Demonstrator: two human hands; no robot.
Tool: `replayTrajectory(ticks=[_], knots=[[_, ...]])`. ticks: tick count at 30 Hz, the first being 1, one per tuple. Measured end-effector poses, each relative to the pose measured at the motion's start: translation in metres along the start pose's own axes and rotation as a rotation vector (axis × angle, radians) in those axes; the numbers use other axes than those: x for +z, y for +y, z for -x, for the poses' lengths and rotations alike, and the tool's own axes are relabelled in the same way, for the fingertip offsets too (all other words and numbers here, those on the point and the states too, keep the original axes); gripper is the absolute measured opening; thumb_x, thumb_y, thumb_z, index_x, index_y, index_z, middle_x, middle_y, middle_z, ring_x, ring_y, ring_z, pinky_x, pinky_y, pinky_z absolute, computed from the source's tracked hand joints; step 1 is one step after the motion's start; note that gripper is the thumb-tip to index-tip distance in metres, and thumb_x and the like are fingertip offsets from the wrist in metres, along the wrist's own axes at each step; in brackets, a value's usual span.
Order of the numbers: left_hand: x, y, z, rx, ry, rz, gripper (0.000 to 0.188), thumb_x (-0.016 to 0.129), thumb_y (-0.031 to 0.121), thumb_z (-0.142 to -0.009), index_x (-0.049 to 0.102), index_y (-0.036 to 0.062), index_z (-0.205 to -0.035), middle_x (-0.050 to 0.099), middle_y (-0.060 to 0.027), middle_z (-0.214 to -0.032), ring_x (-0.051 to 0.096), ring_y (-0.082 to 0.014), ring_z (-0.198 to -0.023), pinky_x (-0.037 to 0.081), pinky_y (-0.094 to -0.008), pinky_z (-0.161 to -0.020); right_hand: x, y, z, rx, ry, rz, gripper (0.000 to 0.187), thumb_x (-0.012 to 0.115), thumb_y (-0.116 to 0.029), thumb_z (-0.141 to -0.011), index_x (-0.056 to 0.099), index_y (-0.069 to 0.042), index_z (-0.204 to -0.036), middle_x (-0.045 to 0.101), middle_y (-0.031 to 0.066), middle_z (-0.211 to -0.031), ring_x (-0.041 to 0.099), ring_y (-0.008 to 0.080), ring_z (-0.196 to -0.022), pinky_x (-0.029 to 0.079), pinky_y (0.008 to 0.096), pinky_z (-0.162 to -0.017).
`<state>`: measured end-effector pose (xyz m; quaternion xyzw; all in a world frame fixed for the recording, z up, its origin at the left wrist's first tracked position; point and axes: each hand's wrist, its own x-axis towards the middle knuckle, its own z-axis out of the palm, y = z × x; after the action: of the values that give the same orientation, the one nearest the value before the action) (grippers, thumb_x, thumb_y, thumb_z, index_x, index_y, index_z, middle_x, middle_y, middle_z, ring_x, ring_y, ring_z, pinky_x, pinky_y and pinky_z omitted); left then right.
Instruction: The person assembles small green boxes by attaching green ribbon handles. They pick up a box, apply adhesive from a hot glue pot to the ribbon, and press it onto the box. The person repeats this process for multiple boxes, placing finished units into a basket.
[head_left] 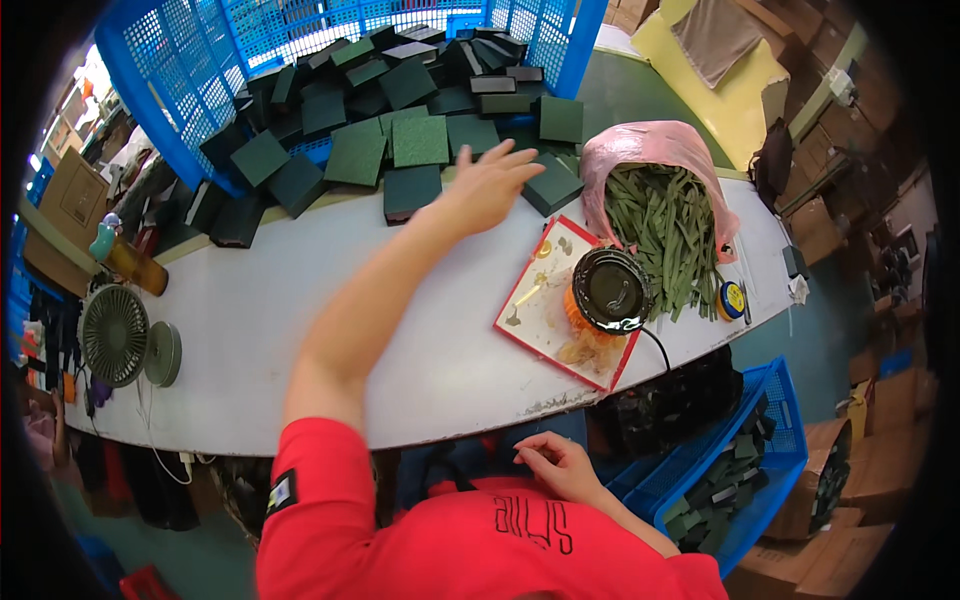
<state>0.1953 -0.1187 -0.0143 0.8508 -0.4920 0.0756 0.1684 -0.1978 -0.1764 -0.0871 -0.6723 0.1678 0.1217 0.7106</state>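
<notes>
dozens of dark green square boxes (400, 110) spill from the tipped blue crate (180, 90) onto the white table (300, 330). the left hand (487, 185), fingers spread and holding nothing, reaches over the nearest boxes; best to pinch one by its edges. the right hand (560, 465) rests loosely curled, empty, at the lap.

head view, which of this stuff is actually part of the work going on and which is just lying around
In the work:
- left hand, reaching onto the dark green square boxes
- blue crate they spill from
- pink bag of green strips
- round black pot on the red-edged tray

Lying about:
- small fan
- bottle
- right hand, idle in the lap
</notes>
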Motion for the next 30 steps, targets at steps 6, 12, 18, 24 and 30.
replayTrajectory(ticks=[6, 12, 18, 24, 30], knots=[[0.065, -0.002, -0.079, -0.091, -0.301, -0.027, 0.061, 0.039, 0.059, -0.101, 0.034, 0.0325, -0.156, 0.021, 0.0028, -0.168, 0.019, -0.0372, -0.153, 0.005, -0.0796, -0.111, -0.022, 0.003, 0.01, 0.009, 0.141, 0.0, 0.019, 0.064, -0.015, -0.1, 0.067, -0.002, -0.113, 0.073, 0.0037, -0.092, 0.057, 0.0032, -0.066, 0.045, 0.0196, -0.059], [0.032, -0.034, 0.021, -0.291, -0.218, -0.083, 0.065, 0.039, 0.059, -0.101, 0.033, 0.0254, -0.157, 0.022, -0.0004, -0.167, 0.028, -0.0395, -0.149, 0.008, -0.0739, -0.115, -0.034, -0.002, -0.001, 0.025, 0.199, -0.004, 0.017, 0.064, -0.014, -0.099, 0.068, -0.001, -0.109, 0.074, 0.0052, -0.09, 0.056, 0.0047, -0.062, 0.045, 0.0206, -0.056], [-0.084, -0.014, 0.085, -0.332, -0.61, -0.021, 0.064, 0.061, 0.057, -0.091, 0.058, 0.0175, -0.141, 0.057, -0.0133, -0.143, 0.057, -0.0347, -0.126, 0.043, -0.0487, -0.108, -0.033, 0.024, -0.014, 0.091, 0.192, -0.075, 0.017, 0.065, -0.014, -0.099, 0.067, 0.0, -0.109, 0.074, 0.0065, -0.09, 0.056, 0.0057, -0.062, 0.046, 0.0214, -0.057], [-0.048, -0.11, 0.0, -0.438, 0.11, -0.305, 0.084, 0.07, 0.065, -0.078, 0.051, 0.0185, -0.146, 0.042, -0.014, -0.155, 0.039, -0.0401, -0.141, 0.027, -0.0677, -0.111, -0.027, 0.024, -0.017, 0.102, 0.143, -0.09, 0.019, 0.064, -0.015, -0.099, 0.067, 0.0, -0.111, 0.074, 0.005, -0.09, 0.057, 0.0055, -0.064, 0.046, 0.0212, -0.058], [-0.039, -0.168, -0.05, -0.988, 0.008, -0.056, 0.105, 0.052, 0.088, -0.073, 0.041, 0.0225, -0.154, 0.031, -0.0111, -0.163, 0.023, -0.0451, -0.149, 0.007, -0.0797, -0.111, -0.04, 0.018, -0.016, 0.119, 0.312, -0.021, 0.019, 0.064, -0.016, -0.099, 0.068, 0.001, -0.104, 0.074, 0.0049, -0.086, 0.057, 0.0062, -0.061, 0.046, 0.0224, -0.056]])
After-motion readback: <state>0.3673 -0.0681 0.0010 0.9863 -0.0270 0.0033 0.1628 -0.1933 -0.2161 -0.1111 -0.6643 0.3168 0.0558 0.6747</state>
